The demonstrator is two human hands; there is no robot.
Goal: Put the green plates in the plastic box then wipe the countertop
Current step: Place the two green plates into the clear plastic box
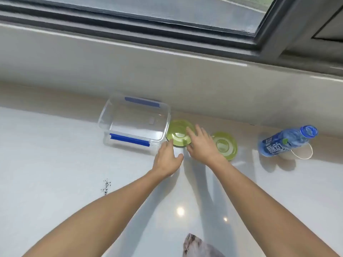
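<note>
A: Quick pass. Plastic box (134,121), centre of frame, lid on with blue clips at its near and far edges. Two green plates just right of it: the near plate (178,135) almost touching the box, the far plate (225,145) further right, half hidden by the wrist.

B: Hands?

A: Right hand (201,142) spread flat, fingers wide, over the near plate; touching or hovering, can't tell. Left hand (167,158) open at the box's lower-right corner, thumb out, holding nothing.

B: Step?

A: Looks like first plate pickup, nothing boxed yet. I'd say the lid has to come off first, so pop both clips. Plates look thin and sit flat on the slick countertop (55,154), so slide a fingertip under the rim rather than pinching from above.

B: Other stuff?

A: Blue bottle (285,141) at right, well apart. Dark crumbs (106,186) lower left, for the wipe later.
</note>
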